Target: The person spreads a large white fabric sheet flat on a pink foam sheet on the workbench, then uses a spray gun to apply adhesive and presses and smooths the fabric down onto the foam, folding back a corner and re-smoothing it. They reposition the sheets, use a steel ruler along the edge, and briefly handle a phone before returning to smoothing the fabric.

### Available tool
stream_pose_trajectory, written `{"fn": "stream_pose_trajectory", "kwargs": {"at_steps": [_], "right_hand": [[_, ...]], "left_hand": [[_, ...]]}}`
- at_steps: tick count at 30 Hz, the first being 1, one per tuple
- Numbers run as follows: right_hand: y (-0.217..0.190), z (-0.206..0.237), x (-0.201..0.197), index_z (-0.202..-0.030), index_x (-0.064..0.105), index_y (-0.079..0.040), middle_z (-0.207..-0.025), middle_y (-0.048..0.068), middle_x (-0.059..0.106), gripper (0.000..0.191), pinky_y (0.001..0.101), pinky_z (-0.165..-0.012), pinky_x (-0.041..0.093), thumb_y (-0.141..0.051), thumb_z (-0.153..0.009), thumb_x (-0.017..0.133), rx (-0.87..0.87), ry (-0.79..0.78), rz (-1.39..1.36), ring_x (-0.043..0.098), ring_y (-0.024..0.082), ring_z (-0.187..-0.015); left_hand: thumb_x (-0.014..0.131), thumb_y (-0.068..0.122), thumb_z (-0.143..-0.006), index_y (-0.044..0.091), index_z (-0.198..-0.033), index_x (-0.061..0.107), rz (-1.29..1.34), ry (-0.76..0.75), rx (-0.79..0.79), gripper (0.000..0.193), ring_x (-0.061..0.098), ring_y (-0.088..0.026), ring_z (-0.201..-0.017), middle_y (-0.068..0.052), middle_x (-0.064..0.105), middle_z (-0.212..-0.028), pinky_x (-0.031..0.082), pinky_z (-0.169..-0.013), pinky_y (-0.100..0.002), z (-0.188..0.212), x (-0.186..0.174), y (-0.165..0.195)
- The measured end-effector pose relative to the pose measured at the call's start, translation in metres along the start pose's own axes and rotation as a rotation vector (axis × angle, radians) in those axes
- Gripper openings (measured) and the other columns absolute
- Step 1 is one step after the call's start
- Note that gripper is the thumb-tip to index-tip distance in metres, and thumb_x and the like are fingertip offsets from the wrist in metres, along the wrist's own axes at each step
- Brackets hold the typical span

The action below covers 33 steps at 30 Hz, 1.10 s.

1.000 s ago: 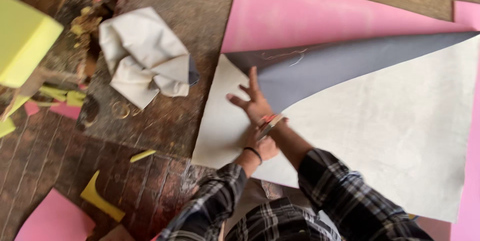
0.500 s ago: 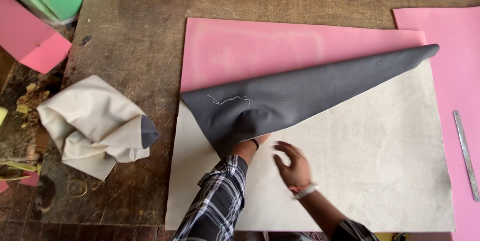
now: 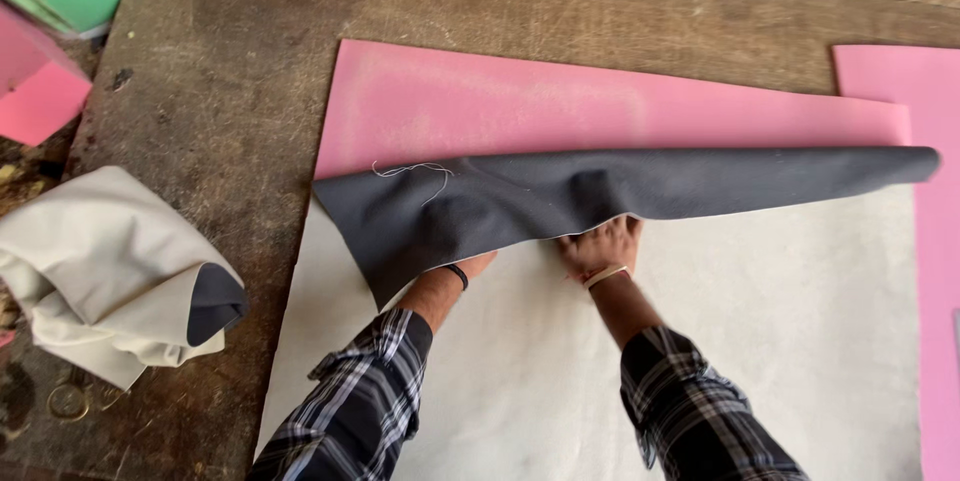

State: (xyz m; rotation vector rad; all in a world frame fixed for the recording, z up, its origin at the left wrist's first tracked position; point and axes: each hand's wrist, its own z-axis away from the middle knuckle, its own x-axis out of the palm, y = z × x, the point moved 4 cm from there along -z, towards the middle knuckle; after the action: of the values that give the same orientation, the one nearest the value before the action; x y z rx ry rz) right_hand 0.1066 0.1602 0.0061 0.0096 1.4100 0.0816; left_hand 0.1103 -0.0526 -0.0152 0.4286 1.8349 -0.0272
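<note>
Grey fabric (image 3: 600, 201) rolled further, both hands under

The folded sheet (image 3: 600, 201) lies on the foam board (image 3: 600, 106); the crumpled cloth (image 3: 100, 261) lies left on the surface (image 3: 250, 71).

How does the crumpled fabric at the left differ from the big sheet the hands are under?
The crumpled fabric is bunched in a heap on the bare wooden table; the big sheet lies flat over pink foam, its far edge folded back. No hand touches the heap; the left hand is hidden under the sheet's fold and the right hand reaches into it. The heap looks far smaller. Both are off-white on one face, dark grey on the other.
</note>
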Motion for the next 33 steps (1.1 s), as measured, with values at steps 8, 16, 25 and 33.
{"fn": "stream_pose_trajectory", "kwargs": {"at_steps": [8,16,25,33], "right_hand": [[0.007,-0.094,0.006,-0.156,0.049,-0.018,-0.167,0.01,0.038,0.078,0.0568,-0.126,0.012,-0.069,-0.098,0.039,-0.092,-0.22,0.193,0.024,0.031,-0.157],[0.006,-0.112,0.011,-0.155,0.043,-0.02,-0.168,0.018,0.015,0.083,0.0587,-0.122,-0.001,-0.069,-0.088,0.044,-0.188,0.033,0.075,0.0,0.033,-0.157],[-0.001,-0.11,-0.009,-0.151,0.051,-0.02,-0.168,0.021,0.016,0.078,0.0603,-0.121,0.0,-0.067,-0.088,0.048,-0.17,-0.055,0.083,0.0,0.034,-0.157],[0.0,-0.11,-0.001,-0.155,0.045,-0.022,-0.171,0.017,0.016,0.078,0.0598,-0.123,-0.001,-0.065,-0.09,0.048,-0.16,-0.101,0.057,0.0,0.033,-0.159]], "left_hand": [[0.064,0.037,-0.093,0.007,-0.125,0.067,0.266,-0.015,0.058,0.043,0.068,-0.029,-0.112,-0.012,0.074,-0.119,0.051,-0.097,-0.046,0.096,-0.097,0.04],[0.081,0.024,-0.083,0.007,-0.122,0.067,0.233,0.159,-0.511,0.045,0.069,-0.033,-0.093,-0.016,0.069,-0.106,0.057,-0.079,-0.047,-0.017,-0.099,-0.131],[0.067,0.011,-0.09,0.01,-0.093,0.073,0.206,-0.029,-0.645,0.007,0.07,-0.028,-0.095,-0.009,0.071,-0.101,0.056,-0.083,-0.042,-0.035,-0.066,-0.19],[0.056,0.009,-0.103,0.005,-0.096,0.063,0.054,0.498,-0.975,0.01,0.067,-0.033,-0.088,-0.018,0.068,-0.094,0.053,-0.078,-0.048,0.011,-0.162,-0.312]]}}
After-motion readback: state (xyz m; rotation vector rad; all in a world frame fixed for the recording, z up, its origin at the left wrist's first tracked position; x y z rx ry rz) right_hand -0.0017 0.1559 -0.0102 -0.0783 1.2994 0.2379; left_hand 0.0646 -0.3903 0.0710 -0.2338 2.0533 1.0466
